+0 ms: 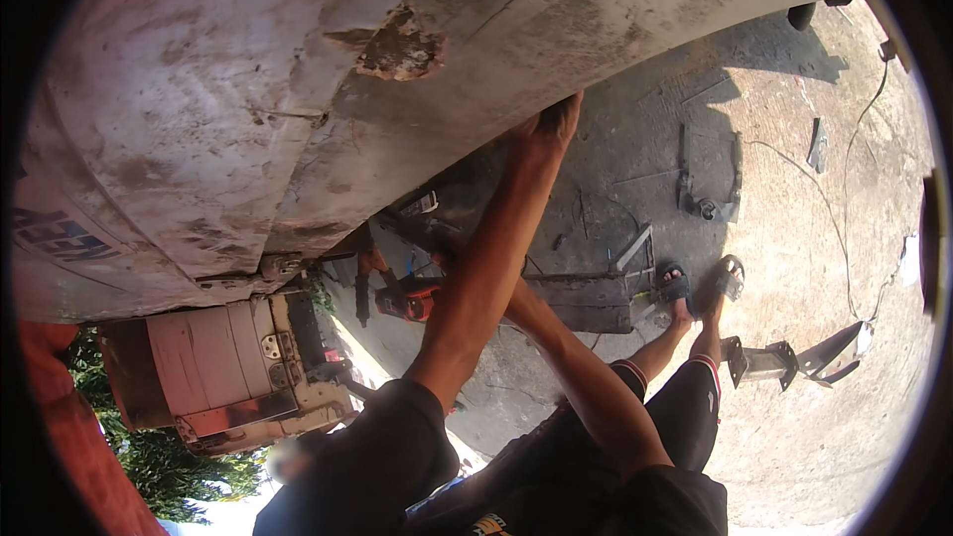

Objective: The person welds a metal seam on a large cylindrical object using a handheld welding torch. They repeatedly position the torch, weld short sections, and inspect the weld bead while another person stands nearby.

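Neither grip can I tell; the left hand point(560, 119) seemingly braces the panel point(397, 129), calling next for steadiness.

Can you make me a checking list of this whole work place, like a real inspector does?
Surface: concrete floor, part sunlit, part shaded.
Job's things: worn whitish panel with a brownish damaged patch; red power tool, lower in the picture.
Clutter: dark metal bracket and dark strip on the floor.
Hands: left hand at the panel's edge, grip unclear; right forearm passes behind the left forearm, its hand unclear.
Cables: thin dark cable, right side.
Surroundings: green leaves, lower left; sandalled feet.
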`<action>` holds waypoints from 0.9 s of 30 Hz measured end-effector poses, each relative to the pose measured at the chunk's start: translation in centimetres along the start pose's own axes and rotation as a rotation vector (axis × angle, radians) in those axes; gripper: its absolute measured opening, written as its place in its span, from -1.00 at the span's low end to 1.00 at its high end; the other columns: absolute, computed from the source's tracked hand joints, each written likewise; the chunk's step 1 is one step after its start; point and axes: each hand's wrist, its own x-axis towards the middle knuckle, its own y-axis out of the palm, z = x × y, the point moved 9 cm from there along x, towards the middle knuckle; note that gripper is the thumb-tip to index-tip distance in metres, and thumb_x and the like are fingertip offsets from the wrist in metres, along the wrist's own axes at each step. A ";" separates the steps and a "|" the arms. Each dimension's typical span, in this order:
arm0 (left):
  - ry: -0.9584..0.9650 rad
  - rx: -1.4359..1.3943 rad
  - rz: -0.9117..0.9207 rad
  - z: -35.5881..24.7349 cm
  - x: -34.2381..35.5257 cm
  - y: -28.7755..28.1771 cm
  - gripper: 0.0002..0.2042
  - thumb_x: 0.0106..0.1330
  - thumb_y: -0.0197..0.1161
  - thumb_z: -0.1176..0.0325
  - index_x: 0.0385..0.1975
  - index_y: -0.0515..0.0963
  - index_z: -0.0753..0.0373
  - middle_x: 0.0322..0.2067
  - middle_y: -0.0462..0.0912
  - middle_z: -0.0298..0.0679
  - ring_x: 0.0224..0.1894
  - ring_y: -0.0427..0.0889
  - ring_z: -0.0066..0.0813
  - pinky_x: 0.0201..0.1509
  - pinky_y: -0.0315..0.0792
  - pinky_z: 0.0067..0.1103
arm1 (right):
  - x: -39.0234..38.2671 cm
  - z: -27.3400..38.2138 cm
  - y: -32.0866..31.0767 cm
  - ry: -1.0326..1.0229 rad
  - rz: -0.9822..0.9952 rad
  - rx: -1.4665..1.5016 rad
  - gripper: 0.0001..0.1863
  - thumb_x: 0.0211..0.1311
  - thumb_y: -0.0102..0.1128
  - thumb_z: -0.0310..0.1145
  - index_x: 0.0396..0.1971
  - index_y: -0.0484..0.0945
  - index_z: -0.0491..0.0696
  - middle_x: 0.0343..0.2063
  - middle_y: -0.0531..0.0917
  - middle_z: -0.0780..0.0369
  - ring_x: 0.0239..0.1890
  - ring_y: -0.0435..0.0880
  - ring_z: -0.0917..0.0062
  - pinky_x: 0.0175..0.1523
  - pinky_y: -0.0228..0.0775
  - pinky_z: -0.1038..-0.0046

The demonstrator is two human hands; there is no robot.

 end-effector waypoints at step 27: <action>-0.008 0.014 0.003 0.1 -0.1 0.4 -0.53 0.30 0.14 0.42 0.19 0.31 0.42 0.21 0.35 0.10 0.30 0.31 0.10 0.39 0.12 0.10 | -1.8 2.0 -0.7 -0.075 0.100 -0.050 -0.64 0.29 0.20 -0.22 -0.02 0.49 -0.11 -0.17 0.58 0.16 -0.13 0.52 0.50 -0.03 0.36 0.36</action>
